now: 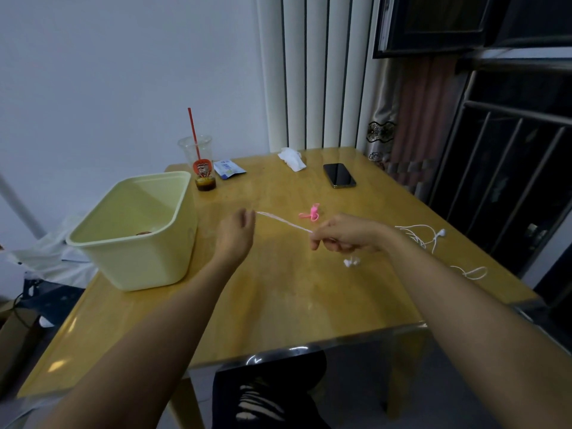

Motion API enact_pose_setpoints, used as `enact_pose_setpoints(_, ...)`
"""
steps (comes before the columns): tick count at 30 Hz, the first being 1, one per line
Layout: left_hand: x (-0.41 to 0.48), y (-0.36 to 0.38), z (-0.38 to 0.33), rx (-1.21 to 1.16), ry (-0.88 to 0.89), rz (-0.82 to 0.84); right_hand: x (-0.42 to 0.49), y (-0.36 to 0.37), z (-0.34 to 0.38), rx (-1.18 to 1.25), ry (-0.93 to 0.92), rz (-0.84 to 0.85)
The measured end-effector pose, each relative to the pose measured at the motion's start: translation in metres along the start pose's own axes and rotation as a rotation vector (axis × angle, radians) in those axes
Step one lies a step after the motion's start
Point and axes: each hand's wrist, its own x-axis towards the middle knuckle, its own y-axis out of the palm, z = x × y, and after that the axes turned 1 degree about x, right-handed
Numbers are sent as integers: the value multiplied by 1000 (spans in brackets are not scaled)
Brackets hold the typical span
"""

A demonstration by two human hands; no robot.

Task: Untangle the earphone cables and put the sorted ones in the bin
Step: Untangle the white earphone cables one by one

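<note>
Nearest to me, my knee in black torn trousers (266, 394) showed under the near edge of the counter (278, 305). I held both arms out over the counter. My right hand (343, 233) pinched one end of a pale pink cable (284, 223), its fingers (322, 241) pressed together on it. My left hand (235, 233) held the other end, its fingers (247, 215) curled around it. The cable ran tight between the two hands, a little above the counter.

Two white earbuds (352, 262) were just under my right hand; I could not tell if they hung or lay there. To the right of my right wrist, a white earphone cable (424, 235) lay in loose loops on the counter.

At the left stood the pale yellow bin (130, 261), near my left hand, with something small and dark at its bottom. A pink piece (311, 213) showed just beyond the stretched cable.

On the far side stood a plastic cup (199, 164) with a red straw (193, 134). Also there lay a blue and white packet (228, 169), a crumpled tissue (291, 159) and a dark phone (339, 175).
</note>
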Motion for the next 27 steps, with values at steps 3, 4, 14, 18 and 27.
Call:
enact_pose_setpoints(3,1,-4,2,47,-74,-81,-8,-10,1,214,-9,93)
enact_pose_setpoints(4,0,-3,0,55,-84,-72,-10,-13,2,244,-7,48)
enact_pose_setpoints(14,-18,1,-38,-281,-113,329,11,20,15,-99,-213,-219)
enact_pose_setpoints(18,-19,-7,-49,-602,-257,415,13,32,13,16,-270,-102)
enact_pose_setpoints(27,-17,-14,-64,-1338,-354,241,14,37,-2,-73,-203,-246)
